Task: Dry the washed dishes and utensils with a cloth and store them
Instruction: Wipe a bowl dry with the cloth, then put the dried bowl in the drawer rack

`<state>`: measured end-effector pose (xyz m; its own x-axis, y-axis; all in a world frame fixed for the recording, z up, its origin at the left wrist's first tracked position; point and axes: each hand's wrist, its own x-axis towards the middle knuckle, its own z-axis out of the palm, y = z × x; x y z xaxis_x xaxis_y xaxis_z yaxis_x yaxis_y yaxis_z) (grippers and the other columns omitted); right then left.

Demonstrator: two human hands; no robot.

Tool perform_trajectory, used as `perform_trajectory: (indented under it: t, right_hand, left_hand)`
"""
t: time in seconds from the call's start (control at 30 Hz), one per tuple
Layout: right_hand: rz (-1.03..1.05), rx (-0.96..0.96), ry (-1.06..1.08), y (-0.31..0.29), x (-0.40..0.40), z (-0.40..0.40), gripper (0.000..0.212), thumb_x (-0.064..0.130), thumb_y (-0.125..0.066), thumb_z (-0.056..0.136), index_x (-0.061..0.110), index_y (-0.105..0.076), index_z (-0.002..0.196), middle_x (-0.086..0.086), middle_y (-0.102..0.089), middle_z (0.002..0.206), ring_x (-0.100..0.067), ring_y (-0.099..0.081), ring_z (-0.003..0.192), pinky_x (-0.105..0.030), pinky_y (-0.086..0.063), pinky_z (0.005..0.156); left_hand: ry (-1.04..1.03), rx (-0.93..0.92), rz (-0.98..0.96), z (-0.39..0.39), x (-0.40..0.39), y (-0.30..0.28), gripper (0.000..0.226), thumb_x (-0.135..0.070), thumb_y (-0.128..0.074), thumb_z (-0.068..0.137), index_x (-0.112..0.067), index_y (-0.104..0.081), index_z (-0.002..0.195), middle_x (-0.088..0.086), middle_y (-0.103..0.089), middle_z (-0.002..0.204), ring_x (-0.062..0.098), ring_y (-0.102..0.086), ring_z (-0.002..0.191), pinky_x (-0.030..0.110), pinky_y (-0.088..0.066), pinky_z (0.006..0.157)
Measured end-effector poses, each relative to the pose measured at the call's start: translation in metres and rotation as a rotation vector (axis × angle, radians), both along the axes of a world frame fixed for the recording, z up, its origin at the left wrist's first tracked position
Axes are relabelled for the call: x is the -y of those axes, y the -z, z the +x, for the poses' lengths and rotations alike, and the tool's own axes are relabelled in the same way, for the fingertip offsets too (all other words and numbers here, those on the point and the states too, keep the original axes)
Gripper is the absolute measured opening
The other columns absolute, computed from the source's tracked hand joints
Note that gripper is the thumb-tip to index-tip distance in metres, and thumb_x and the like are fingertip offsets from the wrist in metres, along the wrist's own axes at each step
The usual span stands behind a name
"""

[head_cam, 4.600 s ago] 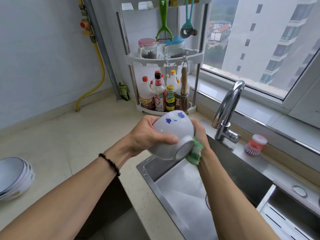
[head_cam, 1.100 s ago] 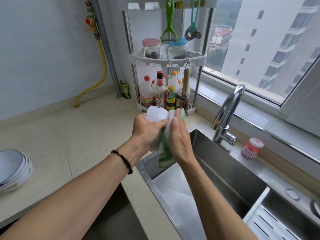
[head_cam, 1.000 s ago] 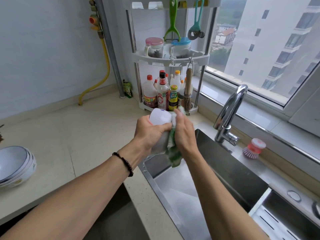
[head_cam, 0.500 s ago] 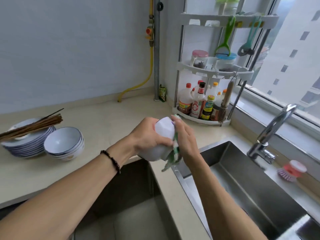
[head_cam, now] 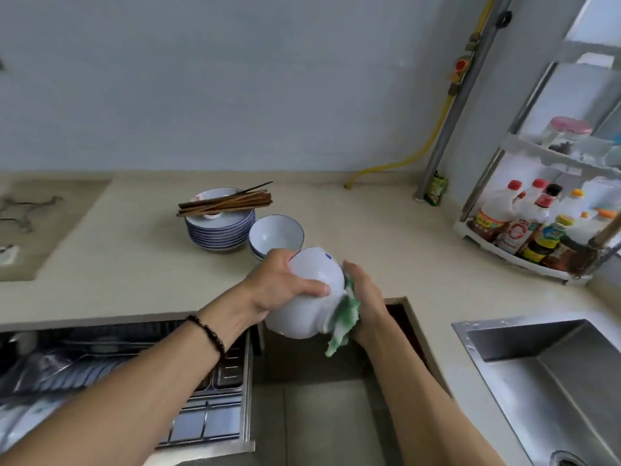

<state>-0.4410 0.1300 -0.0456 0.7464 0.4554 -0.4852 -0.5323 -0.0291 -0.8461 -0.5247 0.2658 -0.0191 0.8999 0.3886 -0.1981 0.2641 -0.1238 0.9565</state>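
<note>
A white bowl (head_cam: 307,299) with small blue marks is tipped on its side at the middle of the view, and my left hand (head_cam: 280,289) grips its outside. My right hand (head_cam: 364,299) presses a green and white cloth (head_cam: 342,322) against the bowl's right side; the cloth's tail hangs below. On the counter behind stand a stack of blue-rimmed plates (head_cam: 220,232) with brown chopsticks (head_cam: 226,203) across the top, and stacked bowls (head_cam: 275,235) beside it.
An open drawer rack (head_cam: 215,415) with metal dividers lies below my left arm. The steel sink (head_cam: 544,375) is at the lower right. A white corner rack (head_cam: 524,260) with sauce bottles stands at the right. A hob (head_cam: 30,213) is at the far left.
The view has swung left from the sink toward the plates and the open drawer. The bowl and both hands have come with it, the cloth still pressed on the bowl.
</note>
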Motion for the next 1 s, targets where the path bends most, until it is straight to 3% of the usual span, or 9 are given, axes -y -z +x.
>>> perform_trajectory:
  t: [0.1, 0.2, 0.27, 0.4, 0.47, 0.57, 0.77, 1.0]
  right_hand:
    - [-0.117, -0.026, -0.080, 0.029, -0.052, -0.033, 0.036, 0.036, -0.054, 0.096, 0.003, -0.070, 0.098, -0.017, -0.075, 0.089, -0.036, -0.071, 0.086, -0.052, -0.057, 0.089]
    - [-0.284, 0.216, -0.134, 0.053, -0.100, -0.057, 0.031, 0.034, -0.058, 0.087, 0.009, -0.058, 0.069, -0.011, -0.057, 0.066, -0.024, -0.055, 0.064, -0.038, -0.047, 0.066]
    - [-0.353, 0.334, -0.151, 0.062, -0.126, -0.070, 0.034, 0.036, -0.060, 0.082, 0.009, -0.054, 0.062, -0.010, -0.052, 0.060, -0.023, -0.049, 0.062, -0.039, -0.046, 0.063]
    - [-0.355, 0.388, -0.252, 0.079, -0.171, -0.096, 0.013, 0.025, -0.069, 0.082, 0.014, -0.068, 0.075, -0.012, -0.071, 0.073, -0.035, -0.069, 0.077, -0.048, -0.060, 0.077]
    - [-0.344, 0.379, -0.332, 0.091, -0.190, -0.110, 0.006, 0.022, -0.069, 0.083, 0.020, -0.069, 0.077, -0.011, -0.073, 0.076, -0.035, -0.072, 0.078, -0.051, -0.060, 0.077]
    - [-0.346, 0.375, -0.449, 0.119, -0.218, -0.136, 0.008, 0.027, -0.067, 0.084, 0.020, -0.071, 0.081, -0.011, -0.074, 0.078, -0.035, -0.073, 0.076, -0.053, -0.061, 0.074]
    - [-0.427, 0.406, -0.550, 0.165, -0.260, -0.162, 0.009, 0.026, -0.066, 0.091, 0.018, -0.069, 0.090, -0.010, -0.073, 0.082, -0.030, -0.073, 0.076, -0.048, -0.062, 0.075]
    - [-0.497, 0.435, -0.588, 0.204, -0.278, -0.163, 0.011, 0.027, -0.064, 0.095, 0.018, -0.069, 0.099, -0.008, -0.072, 0.085, -0.025, -0.072, 0.077, -0.036, -0.061, 0.068]
  left_hand:
    - [-0.250, -0.011, -0.106, -0.036, -0.041, 0.022, 0.056, -0.027, -0.093, 0.047, -0.012, -0.075, 0.098, 0.009, -0.076, 0.096, 0.031, -0.071, 0.093, 0.042, -0.058, 0.081]
    - [-0.391, -0.102, -0.043, -0.069, -0.079, 0.047, 0.038, -0.014, -0.090, 0.065, -0.017, -0.074, 0.099, 0.006, -0.074, 0.095, 0.029, -0.069, 0.089, 0.032, -0.053, 0.072]
    - [-0.438, -0.179, -0.005, -0.091, -0.102, 0.064, 0.039, -0.017, -0.090, 0.066, -0.018, -0.072, 0.101, 0.004, -0.071, 0.094, 0.025, -0.066, 0.084, 0.028, -0.049, 0.065]
    - [-0.495, -0.273, -0.017, -0.139, -0.143, 0.100, 0.033, -0.018, -0.090, 0.068, -0.022, -0.071, 0.095, 0.001, -0.068, 0.090, 0.020, -0.062, 0.079, 0.025, -0.045, 0.060]
    - [-0.525, -0.314, -0.014, -0.162, -0.160, 0.117, 0.027, -0.015, -0.089, 0.070, -0.023, -0.067, 0.084, 0.001, -0.066, 0.087, 0.020, -0.061, 0.078, 0.024, -0.042, 0.059]
    - [-0.571, -0.399, -0.034, -0.197, -0.190, 0.143, 0.026, -0.017, -0.088, 0.071, -0.016, -0.065, 0.083, 0.005, -0.066, 0.087, 0.022, -0.061, 0.080, 0.025, -0.040, 0.058]
    - [-0.623, -0.484, -0.122, -0.239, -0.232, 0.202, 0.033, -0.017, -0.090, 0.069, -0.008, -0.071, 0.095, 0.010, -0.073, 0.097, 0.028, -0.068, 0.093, 0.035, -0.054, 0.077]
    - [-0.618, -0.538, -0.189, -0.248, -0.246, 0.266, 0.035, -0.019, -0.091, 0.070, -0.015, -0.068, 0.096, 0.003, -0.071, 0.093, 0.020, -0.065, 0.084, 0.025, -0.045, 0.062]
